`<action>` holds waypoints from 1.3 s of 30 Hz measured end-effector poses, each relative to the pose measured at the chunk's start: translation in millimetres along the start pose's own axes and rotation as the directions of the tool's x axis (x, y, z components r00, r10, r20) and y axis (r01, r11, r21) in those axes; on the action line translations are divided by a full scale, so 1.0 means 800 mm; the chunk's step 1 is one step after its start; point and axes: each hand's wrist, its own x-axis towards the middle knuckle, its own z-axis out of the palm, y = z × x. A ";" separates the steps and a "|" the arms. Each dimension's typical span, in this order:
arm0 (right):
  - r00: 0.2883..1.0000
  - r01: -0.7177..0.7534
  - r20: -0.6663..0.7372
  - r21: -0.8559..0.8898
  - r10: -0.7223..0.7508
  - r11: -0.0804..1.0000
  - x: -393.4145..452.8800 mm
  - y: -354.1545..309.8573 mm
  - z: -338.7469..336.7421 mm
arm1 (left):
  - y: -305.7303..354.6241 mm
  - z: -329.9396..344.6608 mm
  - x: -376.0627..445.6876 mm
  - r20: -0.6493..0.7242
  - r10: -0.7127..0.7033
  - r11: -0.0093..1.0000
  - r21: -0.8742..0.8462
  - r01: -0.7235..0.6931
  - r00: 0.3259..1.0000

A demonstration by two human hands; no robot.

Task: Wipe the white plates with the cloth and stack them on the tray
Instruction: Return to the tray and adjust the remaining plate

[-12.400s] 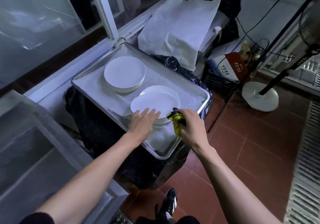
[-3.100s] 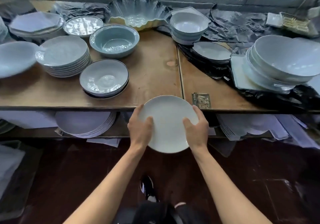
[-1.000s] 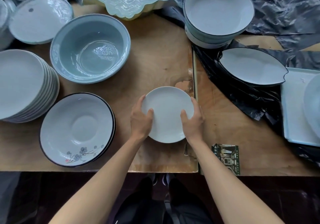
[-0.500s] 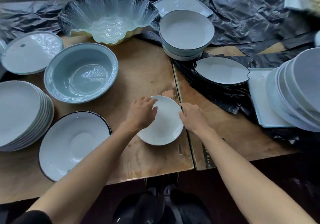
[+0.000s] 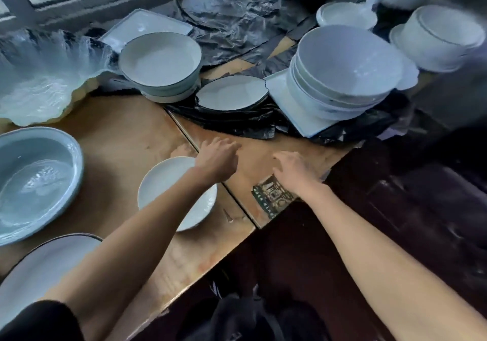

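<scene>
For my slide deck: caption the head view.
Both hands, left and right, hover empty over the wooden table, the white plate set down among stacked dishes.

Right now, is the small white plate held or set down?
Set down: the small white plate lies flat on the wooden table, neither hand gripping it.

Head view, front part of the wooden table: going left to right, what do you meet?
Blue-green basin → small white plate → left hand → right hand, both hands holding nothing.
</scene>
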 end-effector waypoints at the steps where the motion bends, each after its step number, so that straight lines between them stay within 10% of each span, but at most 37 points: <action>1: 0.999 -0.043 -0.009 0.021 0.043 0.999 -0.015 0.018 -0.002 | 0.020 0.002 0.007 0.020 0.035 0.999 0.003 -0.035 0.999; 24: 0.739 -0.624 -0.078 0.294 0.669 0.724 -0.618 0.405 0.043 | 0.662 0.105 -0.163 0.209 0.693 0.686 0.103 -0.720 0.690; 39: 0.279 -0.842 0.039 0.491 0.960 0.225 -0.985 0.513 0.123 | 1.033 0.212 -0.367 0.446 0.882 0.138 0.059 -0.989 0.150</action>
